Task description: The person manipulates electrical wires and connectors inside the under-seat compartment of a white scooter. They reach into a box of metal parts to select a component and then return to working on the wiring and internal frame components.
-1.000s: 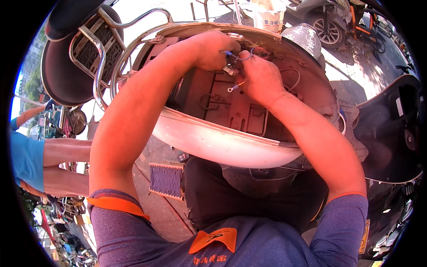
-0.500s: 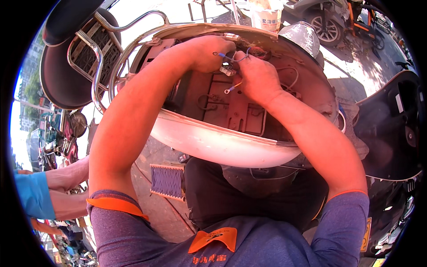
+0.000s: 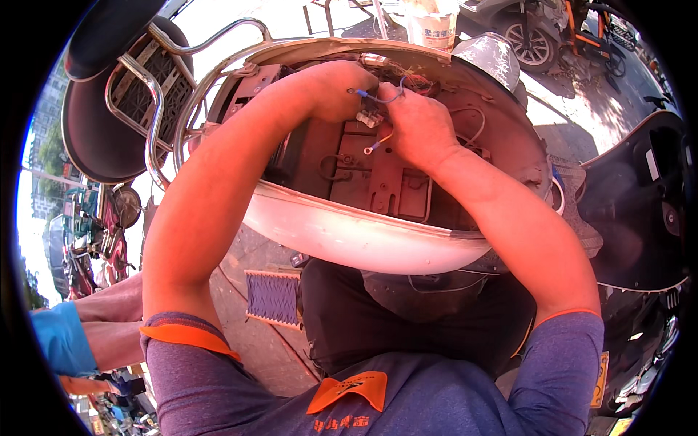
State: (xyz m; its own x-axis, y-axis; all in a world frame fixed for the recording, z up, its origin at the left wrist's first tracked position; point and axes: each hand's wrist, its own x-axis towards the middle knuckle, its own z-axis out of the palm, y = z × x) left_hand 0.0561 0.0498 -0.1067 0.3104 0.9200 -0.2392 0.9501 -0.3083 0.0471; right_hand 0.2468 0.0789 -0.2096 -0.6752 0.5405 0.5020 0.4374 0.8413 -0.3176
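Both my hands work close together inside the open body of a scooter (image 3: pixel 363 251), which has white outer panels and a dusty inside. My right hand (image 3: pixel 422 127) is closed in a pinch on thin wires. One wire curves left to a blue-sleeved ring terminal (image 3: pixel 360 93); another hangs below to a second ring terminal (image 3: pixel 368 150). My left hand (image 3: pixel 338 91) is curled shut, its fingertips meeting the right hand's; what they grip is hidden. A pale plug connector (image 3: pixel 368 118) sits just under the left fingers.
Behind my hands lies a bundle of thin coloured wires (image 3: pixel 418 81). Chrome rails (image 3: pixel 156 109) and a raised black seat are at left. A bucket (image 3: pixel 431 29) stands beyond the scooter. A woven stool (image 3: pixel 274 298) is near my leg. Another person's legs (image 3: pixel 113 320) show at left.
My hands stay almost in place, with the fingertips still together. The hanging ring terminal has shifted slightly. The person at left has moved a little.
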